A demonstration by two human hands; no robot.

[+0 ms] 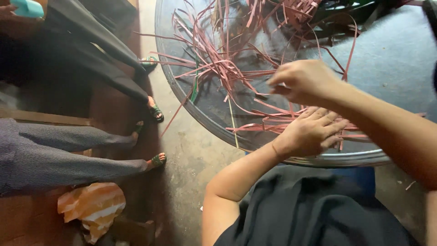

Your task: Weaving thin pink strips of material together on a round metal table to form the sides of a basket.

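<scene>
In the head view, the left hand lay palm down with its fingers spread flat and released, pressing a small bundle of pink strips against the near rim of the round table. Those pinned strips ran with their long axis left to right, roughly along the rim, their free ends trailing left of the hand and short ends showing to its right. The right hand hovered just beyond and slightly left of the left hand, its fingers pinched together at the tips; a strip appeared to be nipped there, though motion blur left the grasp uncertain. The loose heap of strips lay farther off and to the left of both hands, tangled in all directions, with a few green strips among the pink ones. The right hand was the nearer to that heap; the left was occupied on the flattened bundle. Left of the table, on the concrete floor, two seated persons' legs and sandalled feet were seen, apart from the work, and a crumpled orange and white bag lay near left.
</scene>
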